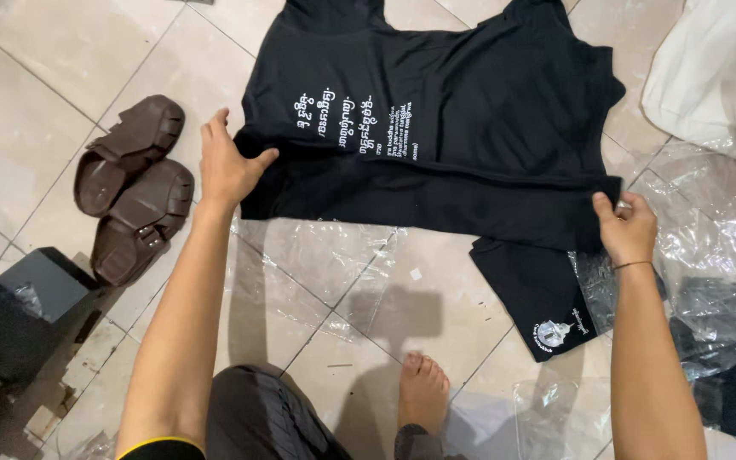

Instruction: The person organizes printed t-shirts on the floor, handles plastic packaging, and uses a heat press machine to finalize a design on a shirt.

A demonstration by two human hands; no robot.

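Two hands on one black cotton T-shirt with white print (436, 128), spread on the pale tiled floor (27, 85).
Left hand (227, 166) presses open on its folded edge; right hand (628, 226) pinches the opposite corner. Brown rubber sandals (134, 183) lie just beside, clear plastic wrapping (700, 247) underneath.

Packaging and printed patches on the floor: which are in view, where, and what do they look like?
Clear plastic bag: flat, crinkled, below the black shirt.
White print block: small lines on the shirt's left half.
Round white emblem: on the second black shirt, lower right.
Clear plastic wrappers: crumpled, far right.
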